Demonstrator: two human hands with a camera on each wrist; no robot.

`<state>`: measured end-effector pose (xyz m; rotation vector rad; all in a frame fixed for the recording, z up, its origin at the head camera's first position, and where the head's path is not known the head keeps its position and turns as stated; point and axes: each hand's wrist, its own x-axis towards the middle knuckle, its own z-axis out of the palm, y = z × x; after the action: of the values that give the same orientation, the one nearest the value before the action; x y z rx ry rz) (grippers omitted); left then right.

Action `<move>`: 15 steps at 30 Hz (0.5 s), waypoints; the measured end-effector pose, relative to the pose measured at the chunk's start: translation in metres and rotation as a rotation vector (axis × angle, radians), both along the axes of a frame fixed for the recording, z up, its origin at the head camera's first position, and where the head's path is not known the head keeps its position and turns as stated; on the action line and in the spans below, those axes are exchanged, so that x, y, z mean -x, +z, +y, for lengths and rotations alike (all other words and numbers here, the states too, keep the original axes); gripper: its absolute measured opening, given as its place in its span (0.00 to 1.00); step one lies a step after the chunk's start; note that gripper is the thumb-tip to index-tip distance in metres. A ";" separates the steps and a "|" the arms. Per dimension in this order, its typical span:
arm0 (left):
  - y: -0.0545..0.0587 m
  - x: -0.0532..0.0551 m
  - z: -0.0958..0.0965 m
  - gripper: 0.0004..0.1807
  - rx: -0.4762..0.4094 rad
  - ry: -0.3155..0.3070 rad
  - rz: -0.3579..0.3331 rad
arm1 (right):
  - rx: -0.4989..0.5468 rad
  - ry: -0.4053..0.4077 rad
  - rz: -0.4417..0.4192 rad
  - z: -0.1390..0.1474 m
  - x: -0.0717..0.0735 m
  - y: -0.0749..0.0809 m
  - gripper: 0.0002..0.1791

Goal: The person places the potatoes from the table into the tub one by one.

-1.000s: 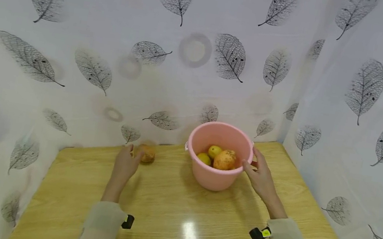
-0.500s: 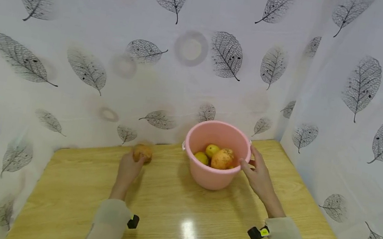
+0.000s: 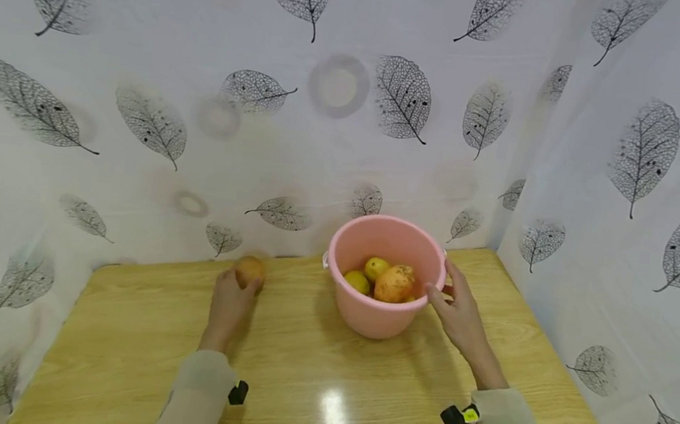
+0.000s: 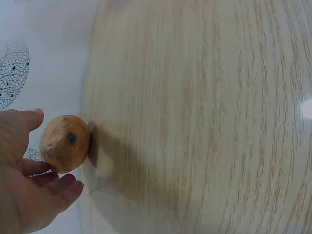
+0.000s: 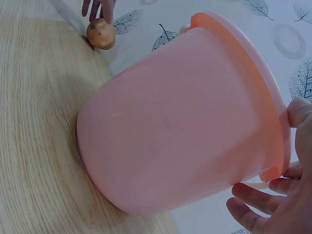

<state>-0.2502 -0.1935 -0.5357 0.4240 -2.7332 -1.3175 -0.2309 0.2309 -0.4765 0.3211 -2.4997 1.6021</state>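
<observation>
At the table's back left, a round orange-brown fruit (image 3: 250,270) with a dark spot lies between the fingers and thumb of my left hand (image 3: 230,305). Seen from the left wrist, the fingers curl beneath the fruit (image 4: 65,144), and the thumb tip is close to its other side. My right hand (image 3: 459,314) holds the rim of a pink bucket (image 3: 373,319). The right wrist view has the thumb over the rim and the fingers on the outer side near the handle. Inside the bucket are a large orange-brown fruit (image 3: 394,284) and smaller yellow fruits (image 3: 376,269).
The wooden table (image 3: 299,352) meets a leaf-printed white sheet (image 3: 201,169) along its back edge. Another stretch of the sheet (image 3: 607,281) hangs along the right side. The bucket stands upright near the back.
My left hand has moved right from beside the fruit and closed its fingers around it. The right hand has stayed on the bucket's rim.
</observation>
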 end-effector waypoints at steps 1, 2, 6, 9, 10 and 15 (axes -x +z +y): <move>-0.002 0.001 0.000 0.39 0.005 0.002 0.014 | 0.000 -0.001 0.002 0.000 0.000 0.000 0.38; -0.004 0.001 0.000 0.38 0.007 0.007 0.026 | -0.002 -0.003 0.003 0.000 -0.001 0.000 0.38; -0.013 0.003 -0.001 0.38 0.026 0.022 0.087 | -0.005 -0.005 0.010 0.001 -0.002 0.000 0.38; -0.018 0.005 0.000 0.39 0.030 0.037 0.112 | -0.002 -0.006 0.012 0.001 -0.001 -0.001 0.39; -0.019 0.006 -0.001 0.39 0.030 0.041 0.116 | -0.001 -0.006 0.011 0.002 -0.001 -0.001 0.39; -0.024 0.010 -0.001 0.43 0.014 0.057 0.118 | -0.002 -0.006 0.012 0.002 0.000 0.000 0.39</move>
<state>-0.2598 -0.1945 -0.5597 0.4063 -2.6129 -1.2659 -0.2304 0.2325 -0.4763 0.3225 -2.4909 1.5907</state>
